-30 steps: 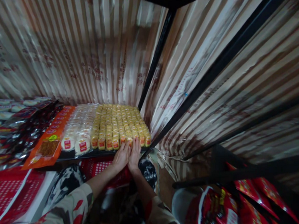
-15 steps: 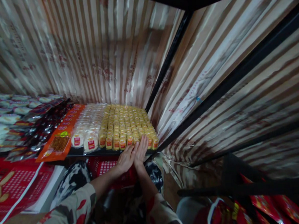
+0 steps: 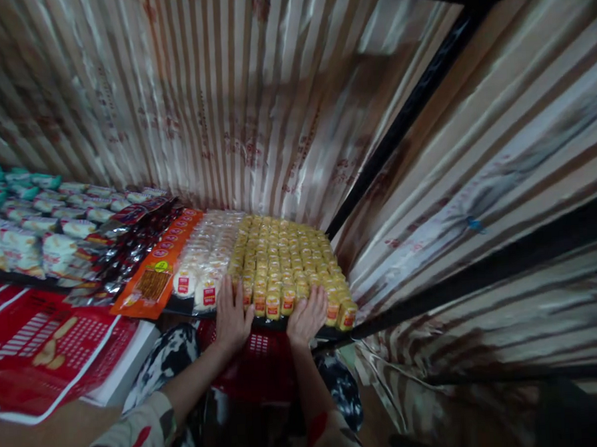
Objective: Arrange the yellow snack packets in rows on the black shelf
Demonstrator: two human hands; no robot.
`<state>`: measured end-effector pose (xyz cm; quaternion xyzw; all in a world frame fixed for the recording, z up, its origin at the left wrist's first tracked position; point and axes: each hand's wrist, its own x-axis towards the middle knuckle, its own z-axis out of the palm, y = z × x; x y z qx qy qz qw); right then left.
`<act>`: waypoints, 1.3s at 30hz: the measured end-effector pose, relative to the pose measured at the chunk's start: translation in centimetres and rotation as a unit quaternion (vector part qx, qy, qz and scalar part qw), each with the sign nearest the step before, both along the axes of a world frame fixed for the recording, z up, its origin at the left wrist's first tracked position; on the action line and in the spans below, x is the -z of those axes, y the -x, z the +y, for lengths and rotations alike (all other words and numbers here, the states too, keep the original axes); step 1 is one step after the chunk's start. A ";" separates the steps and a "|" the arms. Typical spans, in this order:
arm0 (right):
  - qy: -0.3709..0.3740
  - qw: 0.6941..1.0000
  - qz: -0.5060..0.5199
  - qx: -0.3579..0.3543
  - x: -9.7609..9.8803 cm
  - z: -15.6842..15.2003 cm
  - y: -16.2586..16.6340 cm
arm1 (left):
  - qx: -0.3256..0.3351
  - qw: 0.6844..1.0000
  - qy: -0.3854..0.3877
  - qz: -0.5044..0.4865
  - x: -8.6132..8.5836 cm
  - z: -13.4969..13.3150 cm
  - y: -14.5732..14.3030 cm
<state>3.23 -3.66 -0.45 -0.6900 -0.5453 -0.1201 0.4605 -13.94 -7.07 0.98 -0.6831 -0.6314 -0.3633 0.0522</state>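
Many small yellow snack packs [image 3: 285, 264] with red labels lie in tight rows on a dark shelf [image 3: 183, 308]. My left hand [image 3: 232, 314] rests flat against the front left of the yellow block, fingers stretched upward. My right hand [image 3: 307, 316] presses on the front row further right, fingers curled over the packs. Round white packs [image 3: 203, 258] with red labels lie just left of the yellow ones.
An orange packet [image 3: 154, 281], dark foil packets [image 3: 124, 242] and white-green packs [image 3: 23, 224] fill the shelf to the left. A red printed sheet [image 3: 44, 343] lies at lower left, a red basket [image 3: 265, 358] under the shelf. Striped paper lines the back and right; a black post [image 3: 398, 128] stands at the corner.
My hands were together at the front middle of the yellow packs; they have spread apart, left hand to the left edge, right hand to the right. The camera view has shifted left.
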 end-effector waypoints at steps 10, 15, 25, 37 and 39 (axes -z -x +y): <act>-0.002 1.000 -0.025 0.009 0.1 0.2 0.0 | -0.007 0.995 0.055 0.080 1.5 1.7 -1.2; -0.006 0.999 -0.028 0.014 0.1 0.2 0.0 | -0.002 0.996 0.045 0.077 1.7 1.7 -1.1; 0.000 1.000 -0.017 0.000 0.2 0.1 -0.1 | 0.036 0.997 0.032 0.063 1.3 1.1 0.1; 0.058 0.998 -0.038 -0.001 -1.0 -1.3 -0.5 | 0.304 0.925 0.050 0.221 0.0 -1.0 -0.3; 0.052 0.998 -0.034 0.018 -1.4 -2.1 -0.6 | 0.304 0.921 0.045 0.239 0.2 -0.7 -0.3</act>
